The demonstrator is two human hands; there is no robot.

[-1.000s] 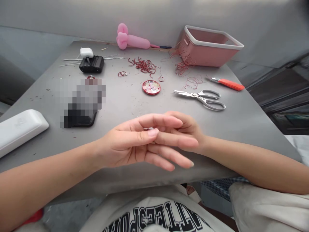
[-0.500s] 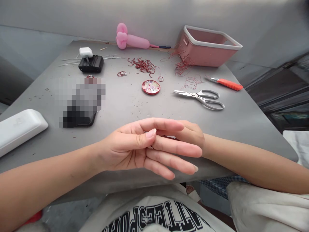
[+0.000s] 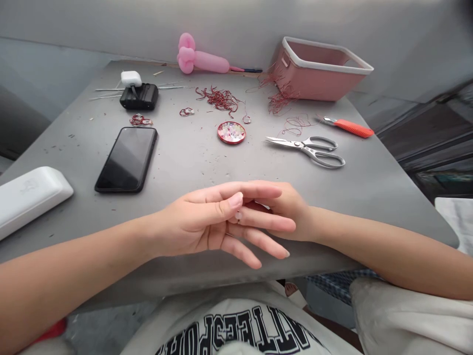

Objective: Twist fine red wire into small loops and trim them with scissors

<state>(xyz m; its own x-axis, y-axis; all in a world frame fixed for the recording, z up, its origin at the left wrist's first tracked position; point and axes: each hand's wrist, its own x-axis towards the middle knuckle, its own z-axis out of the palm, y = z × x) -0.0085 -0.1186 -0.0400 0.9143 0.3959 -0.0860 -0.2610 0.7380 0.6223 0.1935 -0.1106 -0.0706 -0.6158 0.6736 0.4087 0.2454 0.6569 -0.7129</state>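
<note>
My left hand [image 3: 218, 217] is palm up over the table's front edge, its thumb bent in and its long fingers spread to the right. A small pale bead [image 3: 238, 215] shows between the thumb tip and the fingers, pinched there. My right hand [image 3: 288, 207] lies behind the left fingers; its own fingertips are mostly hidden, so what they hold cannot be made out. Beyond the hands sits a round red-rimmed dish of pastel beads [image 3: 231, 132]. To its right lie open scissors [image 3: 305, 148], and behind it a pile of dark red cord pieces [image 3: 220, 99].
A black phone [image 3: 127, 160] and a white case [image 3: 33, 197] lie at left. Farther back are a black box [image 3: 139, 97], a pink balloon [image 3: 207, 61] and a pink basket [image 3: 318, 79]. An orange-handled cutter [image 3: 353, 128] lies at right.
The left fingers have shifted slightly left and up, and the bead shows more clearly by the thumb. The right hand has moved a little left. The phone is no longer blurred over.
</note>
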